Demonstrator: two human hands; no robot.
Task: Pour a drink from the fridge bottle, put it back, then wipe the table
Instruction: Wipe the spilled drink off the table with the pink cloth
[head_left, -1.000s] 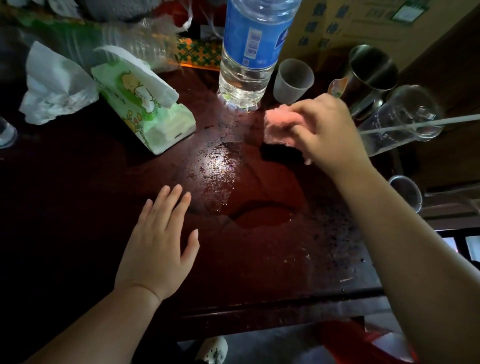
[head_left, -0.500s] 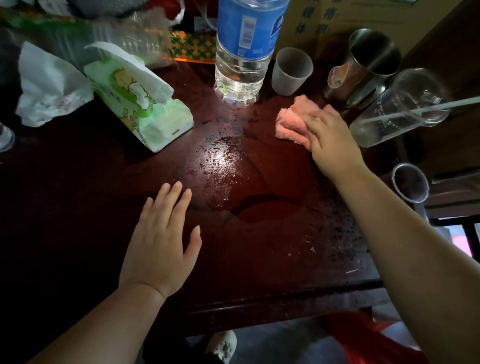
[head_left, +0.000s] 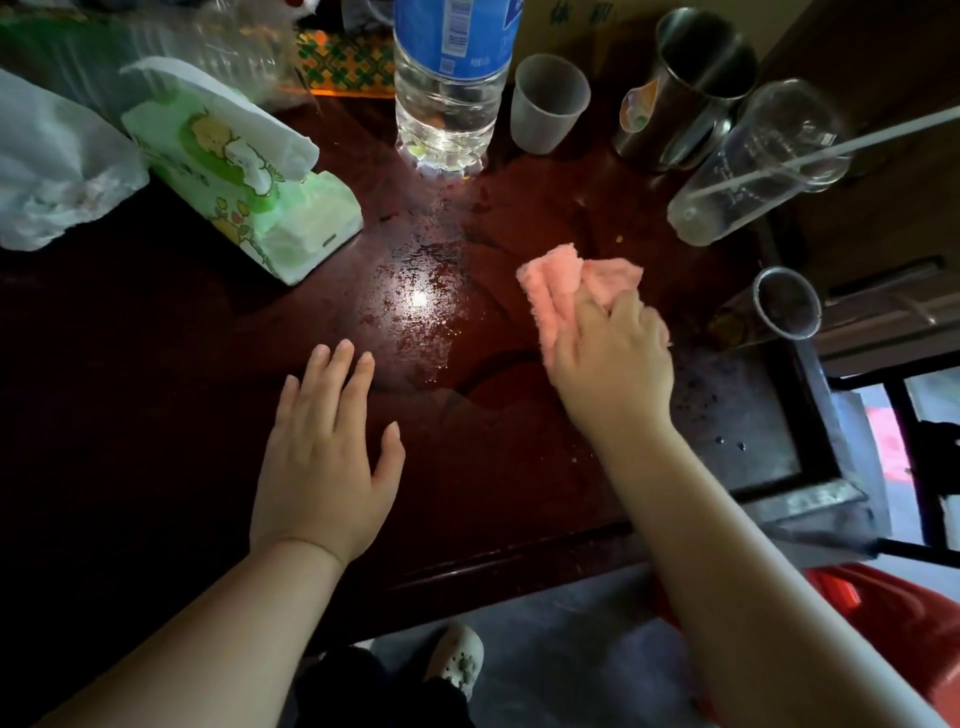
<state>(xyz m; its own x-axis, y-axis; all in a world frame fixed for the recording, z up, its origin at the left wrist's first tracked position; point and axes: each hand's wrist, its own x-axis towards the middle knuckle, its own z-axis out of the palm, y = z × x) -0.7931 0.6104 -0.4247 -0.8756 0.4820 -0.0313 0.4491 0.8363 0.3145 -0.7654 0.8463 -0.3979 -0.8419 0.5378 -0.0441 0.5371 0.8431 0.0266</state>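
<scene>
We find the right hand (head_left: 610, 364) on the cloth (head_left: 558, 288), fingers bent over it and gripping it, pressing it down on the table (head_left: 493, 493). The cloth is pink and bunched, and its far half shows beyond the fingertips. It lies right of the table's centre, at the right edge of a wet patch (head_left: 423, 317) that glints under the light.

The left hand (head_left: 324, 457) lies palm down near the front edge, fingers straight and slightly spread, holding nothing. It is apart from the cloth, with the wet patch just beyond its fingertips.

Past the patch, the bottle (head_left: 449, 88) stands upright at the far side with water in its lower part; its cap is out of frame. A plastic cup (head_left: 548, 104) stands just beside it on the right, then a metal cup (head_left: 685, 88). A tall glass (head_left: 763, 161) with a straw (head_left: 857, 143) stands near the right edge, and a small glass (head_left: 784, 306) nearer to us.

At far left we note a tissue pack (head_left: 244, 176) and, beside it, a white bag (head_left: 57, 171). A shoe (head_left: 457, 660) shows on the floor below the front edge.
</scene>
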